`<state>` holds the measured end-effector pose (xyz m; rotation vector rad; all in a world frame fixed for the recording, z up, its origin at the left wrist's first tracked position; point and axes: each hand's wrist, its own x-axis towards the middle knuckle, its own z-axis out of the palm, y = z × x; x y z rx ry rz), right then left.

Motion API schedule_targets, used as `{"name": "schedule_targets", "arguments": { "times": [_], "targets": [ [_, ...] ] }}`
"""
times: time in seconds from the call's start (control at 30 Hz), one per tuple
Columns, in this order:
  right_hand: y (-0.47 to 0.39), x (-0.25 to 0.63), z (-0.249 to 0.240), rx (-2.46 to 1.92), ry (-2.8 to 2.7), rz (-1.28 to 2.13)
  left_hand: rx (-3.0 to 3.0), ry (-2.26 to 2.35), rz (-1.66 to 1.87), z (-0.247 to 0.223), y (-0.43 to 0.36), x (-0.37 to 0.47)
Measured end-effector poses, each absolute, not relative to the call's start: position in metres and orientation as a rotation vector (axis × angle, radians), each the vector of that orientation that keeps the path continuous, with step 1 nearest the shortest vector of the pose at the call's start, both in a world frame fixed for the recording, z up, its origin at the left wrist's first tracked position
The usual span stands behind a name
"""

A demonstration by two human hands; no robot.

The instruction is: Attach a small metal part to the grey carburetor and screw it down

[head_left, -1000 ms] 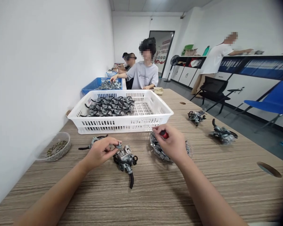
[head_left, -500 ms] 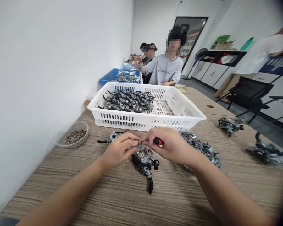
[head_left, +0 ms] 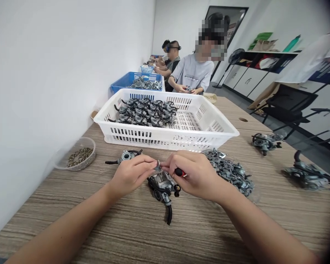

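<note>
My left hand (head_left: pixel 133 173) pinches a small metal part (head_left: pixel 158 165) between thumb and fingertips. Touching that same part from the right are the fingertips of my right hand (head_left: pixel 194 174), which is also wrapped round a red and black screwdriver handle (head_left: pixel 179 172). Just below both hands a carburetor (head_left: pixel 161 185) lies on the wooden table, its black hose pointing toward me. Behind my left hand sits another carburetor (head_left: pixel 126 155). A clear tray of small metal parts (head_left: pixel 231 170) is right beside my right hand, partly hidden by it.
A white basket (head_left: pixel 165 137) of carburetors stands behind my hands. To the left is a clear bowl (head_left: pixel 90 156) of small screws. Two carburetors (head_left: pixel 265 142) (head_left: pixel 309 174) lie at the right. Beyond are a blue basket (head_left: pixel 121 85) and a seated person (head_left: pixel 194 71) holding a part.
The view has shifted slightly, moving the table items left. My hands remain together, the small part now turned between them. The seated person's hands have come together around a part.
</note>
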<state>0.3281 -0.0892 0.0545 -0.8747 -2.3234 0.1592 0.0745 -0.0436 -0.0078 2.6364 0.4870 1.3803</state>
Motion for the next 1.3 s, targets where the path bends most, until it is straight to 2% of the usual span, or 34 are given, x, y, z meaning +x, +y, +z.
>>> {"name": "schedule_targets", "arguments": {
  "times": [0.33,1.03,1.3],
  "targets": [
    [-0.092,0.322,0.057,-0.866,-2.353,-0.097,2.639,0.525,1.455,-0.007,-0.045,0.075],
    [-0.085,0.319,0.056,-0.95,-2.086,0.417,2.65,0.485,1.52,-0.001,-0.049,0.075],
    [-0.085,0.315,0.053,-0.886,-2.025,0.451,2.601,0.512,1.577,-0.001,-0.049,0.073]
  ]
}}
